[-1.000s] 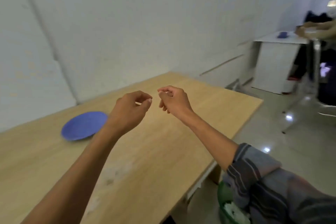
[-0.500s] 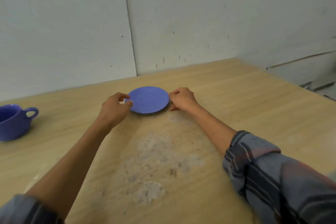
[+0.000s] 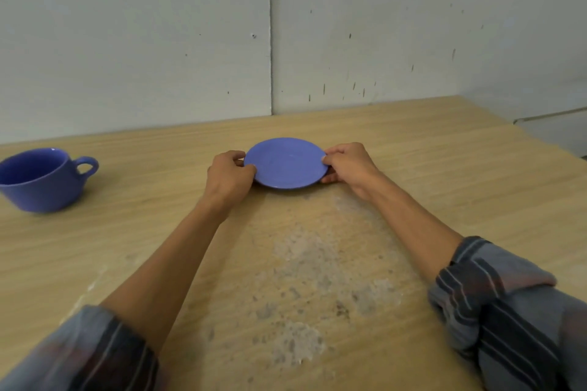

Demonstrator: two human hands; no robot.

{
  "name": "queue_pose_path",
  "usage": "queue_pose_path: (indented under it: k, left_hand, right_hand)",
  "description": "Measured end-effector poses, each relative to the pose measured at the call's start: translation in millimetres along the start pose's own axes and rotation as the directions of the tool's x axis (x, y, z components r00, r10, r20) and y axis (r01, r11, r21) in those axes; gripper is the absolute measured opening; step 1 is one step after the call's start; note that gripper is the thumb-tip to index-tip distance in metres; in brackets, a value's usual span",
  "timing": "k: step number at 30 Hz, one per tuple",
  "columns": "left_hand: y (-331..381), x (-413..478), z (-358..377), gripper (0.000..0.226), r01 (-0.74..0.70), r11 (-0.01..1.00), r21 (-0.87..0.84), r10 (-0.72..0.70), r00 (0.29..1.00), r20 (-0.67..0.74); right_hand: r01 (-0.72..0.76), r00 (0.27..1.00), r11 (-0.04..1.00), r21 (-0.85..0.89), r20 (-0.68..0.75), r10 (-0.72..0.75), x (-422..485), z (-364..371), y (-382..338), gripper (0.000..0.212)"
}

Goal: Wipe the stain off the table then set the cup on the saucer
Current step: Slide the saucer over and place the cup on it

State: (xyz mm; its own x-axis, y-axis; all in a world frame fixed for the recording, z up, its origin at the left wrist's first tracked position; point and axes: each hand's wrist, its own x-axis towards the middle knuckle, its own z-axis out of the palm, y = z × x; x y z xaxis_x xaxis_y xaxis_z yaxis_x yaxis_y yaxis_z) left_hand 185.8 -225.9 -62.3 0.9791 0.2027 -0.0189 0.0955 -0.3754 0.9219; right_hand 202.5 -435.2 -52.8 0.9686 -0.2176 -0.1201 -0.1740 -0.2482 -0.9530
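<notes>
A blue saucer (image 3: 286, 162) lies at the middle of the wooden table (image 3: 460, 174). My left hand (image 3: 229, 175) grips its left rim and my right hand (image 3: 347, 165) grips its right rim, thumbs on top. The saucer's near edge looks slightly raised off the wood. A blue cup (image 3: 39, 179) stands upright at the far left, handle pointing right, well apart from both hands. A pale, speckled stain (image 3: 305, 289) spreads over the table between my forearms, just in front of the saucer.
A grey-white wall (image 3: 270, 41) runs right behind the table's far edge. The table's right edge drops off at the upper right. Bare wood lies between the cup and the saucer.
My view swung left to face the table. Both hands came down from mid-air to the saucer's sides and have closed on its rim.
</notes>
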Motion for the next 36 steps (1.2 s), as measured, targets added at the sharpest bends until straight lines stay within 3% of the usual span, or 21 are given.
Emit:
queue_pose_path:
  k: [4,8,16,25,27,32,36]
  left_hand:
    - [-8,-7,-29,0.043,-0.022,1.000,-0.021,0.020,0.996,-0.084]
    - [-22,-13,-71,0.043,-0.009,0.999,-0.032,0.005,0.991,-0.136]
    - [-54,-23,-137,0.040,0.053,0.998,-0.042,-0.061,0.972,-0.227]
    - [-64,-23,-148,0.046,0.042,0.999,-0.009,-0.043,0.975,-0.217]
    - [-63,-23,-148,0.047,0.047,0.999,0.018,-0.042,0.978,-0.204]
    - [-58,-31,-155,0.040,0.044,0.999,0.031,-0.038,0.984,-0.175]
    - [-55,-47,-172,0.030,-0.031,0.995,0.099,0.055,0.967,-0.249]
  right_hand:
    - [0.018,0.999,0.999,0.042,0.043,-0.020,-10,26,-10,0.017]
    - [0.011,0.993,0.998,0.057,0.120,-0.018,-21,67,-18,0.011]
    - [0.013,0.968,0.999,0.052,0.250,-0.026,-42,138,-35,0.024]
    - [0.050,0.974,0.999,-0.009,0.220,-0.047,-43,151,-34,0.019]
    - [0.067,0.974,0.997,-0.035,0.221,-0.058,-45,151,-35,0.011]
    - [0.127,0.980,0.978,-0.168,0.170,-0.098,-52,149,-43,0.019]
    - [0.355,0.932,0.840,-0.410,0.086,-0.352,-60,156,-54,0.021]
